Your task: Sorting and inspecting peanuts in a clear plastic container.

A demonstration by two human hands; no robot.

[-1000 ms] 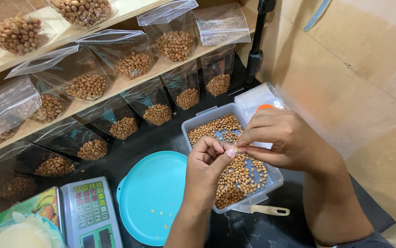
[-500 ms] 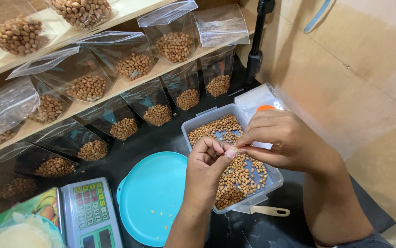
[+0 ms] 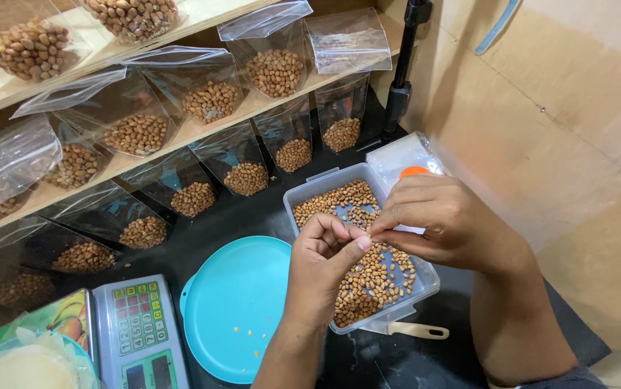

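Both hands meet over a clear plastic container [image 3: 299, 196] of peanuts [image 3: 368, 277] that sits on the dark worktop [image 3: 462, 288]. The left hand [image 3: 322, 263] is curled, its thumb pressed against the fingertips of the right hand [image 3: 436, 220], and the two pinch a single peanut [image 3: 368, 233] between them — only a small pale speck of it shows at the meeting point, so its skin and shape cannot be made out. The peanuts in the container are reddish-brown and small, heaped at the near and far ends and thin enough in the middle for the bluish bottom to show through. Just left of the container lies a turquoise lid [image 3: 234, 306], round-cornered, with a few pale crumbs scattered on it. A grey digital scale [image 3: 137, 331] with coloured keys stands further left. A cream-coloured handle [image 3: 418, 331] pokes out from under the container's near corner. Behind, along wooden shelves [image 3: 126, 164], clear zip bags [image 3: 209, 86] stand in rows — each part-filled with the same brown peanuts.
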